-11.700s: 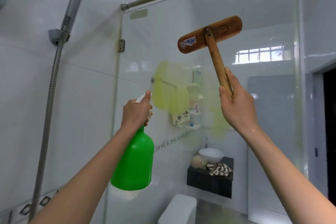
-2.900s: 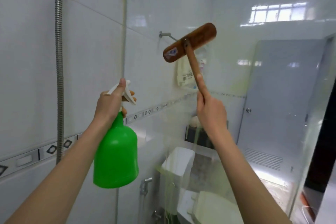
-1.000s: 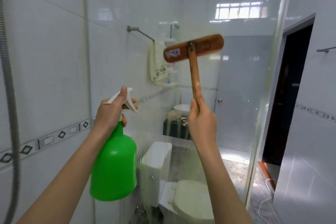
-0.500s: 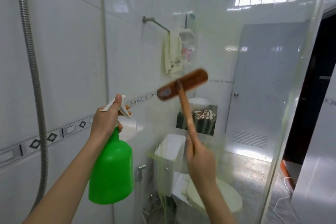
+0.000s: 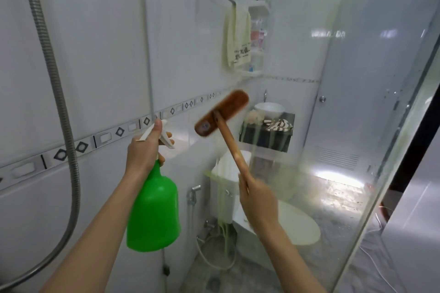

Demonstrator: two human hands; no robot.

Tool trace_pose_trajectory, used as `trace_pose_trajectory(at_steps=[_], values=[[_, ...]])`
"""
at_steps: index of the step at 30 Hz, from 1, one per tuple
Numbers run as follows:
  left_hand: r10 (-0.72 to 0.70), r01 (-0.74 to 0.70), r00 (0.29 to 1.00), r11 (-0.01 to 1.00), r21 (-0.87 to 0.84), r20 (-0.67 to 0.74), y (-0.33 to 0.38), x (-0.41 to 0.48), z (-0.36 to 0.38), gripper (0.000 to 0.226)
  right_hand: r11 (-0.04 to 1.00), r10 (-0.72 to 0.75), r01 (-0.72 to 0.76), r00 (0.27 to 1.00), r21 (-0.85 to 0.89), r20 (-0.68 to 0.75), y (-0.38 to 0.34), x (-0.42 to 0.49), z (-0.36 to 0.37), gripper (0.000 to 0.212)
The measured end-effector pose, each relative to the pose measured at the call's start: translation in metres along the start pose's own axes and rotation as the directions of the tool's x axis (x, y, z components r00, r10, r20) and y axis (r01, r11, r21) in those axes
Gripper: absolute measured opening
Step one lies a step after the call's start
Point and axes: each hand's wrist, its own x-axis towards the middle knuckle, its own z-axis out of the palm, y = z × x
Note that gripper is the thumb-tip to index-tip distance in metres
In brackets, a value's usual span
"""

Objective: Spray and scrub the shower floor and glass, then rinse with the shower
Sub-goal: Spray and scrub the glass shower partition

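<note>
My left hand (image 5: 142,152) grips the neck and white trigger of a green spray bottle (image 5: 153,211), held upright in front of the tiled wall. My right hand (image 5: 258,200) grips the wooden handle of a brown scrub brush (image 5: 221,113), whose head tilts against the shower glass (image 5: 333,150) at mid height. Yellow-green cleaner streaks run down the glass below the brush. The shower floor is out of view.
A metal shower hose (image 5: 59,102) hangs down the left wall. Through the glass I see a toilet (image 5: 273,216), a towel (image 5: 238,38) on a rail, a corner shelf (image 5: 258,31), a washbasin (image 5: 269,109) and a grey door (image 5: 357,78). The glass edge (image 5: 390,154) is at the right.
My right hand has dragged the brush down the glass from near head height to mid height and a little left. The view has tilted downward. My left hand keeps the bottle steady.
</note>
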Motion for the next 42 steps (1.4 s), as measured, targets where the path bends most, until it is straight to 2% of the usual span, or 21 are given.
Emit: trace_pose_trajectory(at_steps=[4, 6, 9, 11, 13, 16, 18, 20, 22, 24, 27, 30, 32, 35, 38, 42], values=[[-0.022, 0.022, 1.000, 1.000, 0.003, -0.007, -0.011, -0.004, 0.004, 0.049, 0.993, -0.081, 0.077, 0.996, -0.090, -0.047, -0.015, 0.064, -0.002, 0.061], [-0.019, 0.019, 1.000, 1.000, 0.002, -0.016, -0.016, -0.005, 0.001, 0.047, 0.997, -0.005, 0.009, 0.998, -0.075, 0.060, 0.009, 0.024, 0.001, 0.052], [-0.037, 0.036, 0.998, 0.999, -0.025, -0.044, -0.027, -0.008, -0.006, 0.051, 0.974, 0.177, -0.134, 0.954, -0.183, 0.243, 0.031, -0.057, -0.006, 0.039], [-0.069, 0.069, 0.996, 0.998, -0.004, -0.052, -0.035, -0.012, -0.006, 0.052, 0.986, 0.118, -0.090, 0.972, -0.141, 0.205, 0.025, -0.046, 0.003, 0.041], [-0.074, 0.073, 0.997, 0.997, -0.009, -0.038, -0.040, -0.013, -0.003, 0.049, 0.991, -0.026, 0.045, 0.989, -0.129, 0.146, 0.008, -0.006, 0.016, 0.052], [-0.081, 0.081, 0.996, 0.996, 0.026, -0.036, -0.045, -0.014, -0.001, 0.048, 0.991, -0.069, 0.080, 0.993, -0.108, 0.100, 0.016, 0.010, 0.016, 0.057], [-0.067, 0.069, 0.997, 0.997, 0.046, -0.040, -0.048, -0.016, -0.002, 0.050, 0.988, 0.022, 0.008, 0.982, -0.154, 0.189, 0.043, -0.034, 0.005, 0.058], [-0.073, 0.074, 0.997, 0.996, 0.049, -0.031, -0.053, -0.019, -0.001, 0.051, 0.969, 0.095, -0.030, 0.961, -0.245, 0.258, 0.054, -0.067, -0.003, 0.050], [-0.080, 0.080, 0.997, 0.996, 0.044, -0.002, -0.055, -0.023, 0.005, 0.047, 0.979, 0.055, -0.007, 0.972, -0.203, 0.230, 0.045, -0.044, 0.001, 0.045], [-0.078, 0.078, 0.997, 0.997, 0.012, 0.030, -0.054, -0.024, 0.011, 0.043, 0.982, -0.040, 0.065, 0.989, -0.176, 0.145, 0.026, 0.000, 0.008, 0.055], [-0.066, 0.066, 0.995, 0.998, 0.003, 0.070, -0.052, -0.027, 0.017, 0.043, 0.992, -0.048, 0.054, 0.998, -0.114, 0.051, 0.034, 0.011, -0.011, 0.062], [-0.062, 0.062, 0.994, 0.998, 0.002, 0.095, -0.052, -0.033, 0.019, 0.041, 0.988, 0.095, -0.082, 0.990, -0.132, 0.101, 0.071, -0.064, -0.043, 0.081], [-0.058, 0.057, 0.992, 0.998, 0.010, 0.116, -0.051, -0.037, 0.025, 0.042, 0.987, 0.076, -0.063, 0.994, -0.150, 0.083, 0.080, -0.083, -0.051, 0.074], [-0.053, 0.054, 0.988, 0.999, -0.003, 0.146, -0.045, -0.044, 0.037, 0.040, 0.994, -0.016, 0.011, 0.999, -0.111, -0.049, 0.060, -0.025, -0.053, 0.055], [-0.041, 0.042, 0.984, 0.999, -0.002, 0.176, -0.040, -0.052, 0.047, 0.041, 1.000, 0.000, -0.004, 0.993, -0.031, -0.119, 0.053, 0.013, -0.066, 0.051], [-0.021, 0.024, 0.982, 1.000, -0.016, 0.190, -0.035, -0.059, 0.055, 0.042, 0.990, 0.128, -0.129, 0.991, -0.047, -0.022, 0.086, -0.084, -0.073, 0.056]])
